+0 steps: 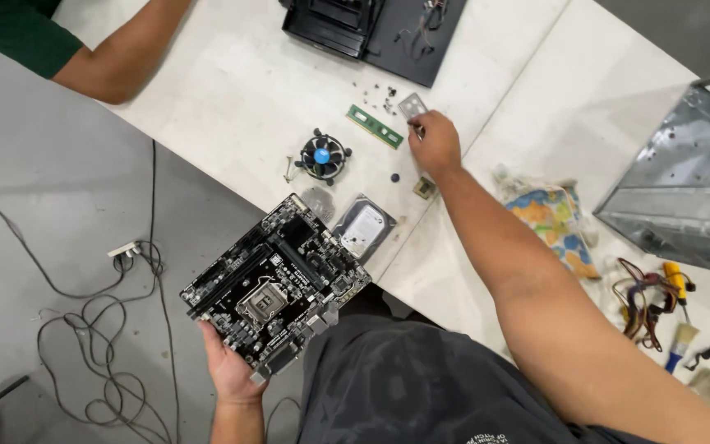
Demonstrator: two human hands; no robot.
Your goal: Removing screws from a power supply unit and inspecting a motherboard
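Lower left, left hand (228,370) grips a black square motherboard (275,284); upper centre, right hand (435,144) pinches a small silver metal plate (412,105) on the white table (223,90)

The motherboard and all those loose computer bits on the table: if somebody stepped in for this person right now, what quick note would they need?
Left hand: holds the black motherboard by its near edge, off the table over the floor, processor socket empty.
Right hand: stretched out over the white table, fingertips at a small square metal part beside loose screws.
Lying loose on the table: green memory stick, cooler fan, hard drive, metal case at right, brush and screwdriver.
Done: board and parts are out of the case.
Left: board not set down yet; small part not clearly gripped.
Another person's arm rests at the far corner.
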